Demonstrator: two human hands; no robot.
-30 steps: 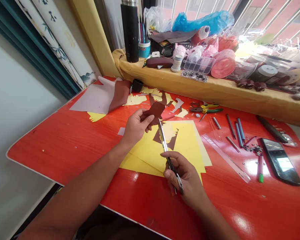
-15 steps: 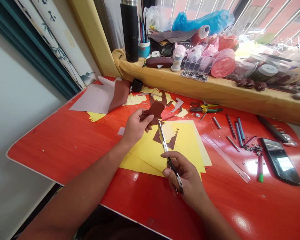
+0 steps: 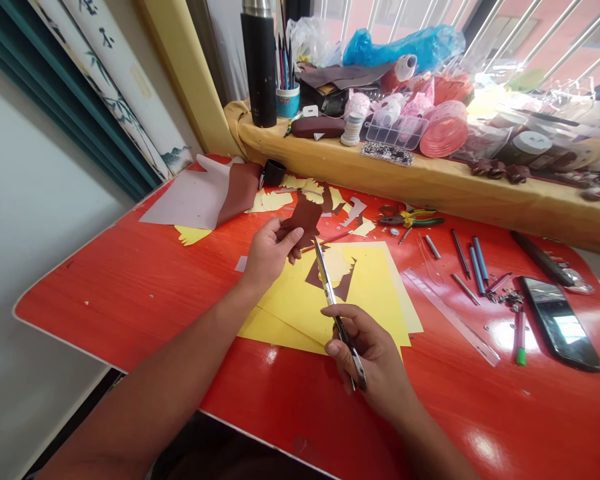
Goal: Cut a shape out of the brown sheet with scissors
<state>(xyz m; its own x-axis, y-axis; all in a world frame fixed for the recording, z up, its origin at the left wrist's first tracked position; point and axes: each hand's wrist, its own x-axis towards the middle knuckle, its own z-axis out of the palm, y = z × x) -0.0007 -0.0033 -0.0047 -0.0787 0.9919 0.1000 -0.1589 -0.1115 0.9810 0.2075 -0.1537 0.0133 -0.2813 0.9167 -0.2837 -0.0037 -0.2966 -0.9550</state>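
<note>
Between its thumb and fingers my left hand [image 3: 270,250] pinches a dark brown piece of leather-like sheet [image 3: 305,219], held up over the table. My right hand [image 3: 367,347] is closed round the handles of a pair of scissors [image 3: 329,283]. The blades point up and away, their tips just below the brown piece's lower right edge; whether they touch it I cannot tell. Under the hands lie yellow sheets [image 3: 370,300]. On these rest a cream cut-out [image 3: 336,261] with a jagged edge and a dark brown scrap [image 3: 344,290] beneath it.
Cut scraps [image 3: 275,200] and pliers [image 3: 413,218] lie at the back of the red table [image 3: 145,300]. To the right are a clear ruler [image 3: 453,317], several pens [image 3: 479,267] and a phone [image 3: 563,323]. A black flask [image 3: 260,67] stands on the crowded sill.
My left hand has shifted slightly left with the brown piece, which is turned and shows more of its face. The scissors have barely moved.
</note>
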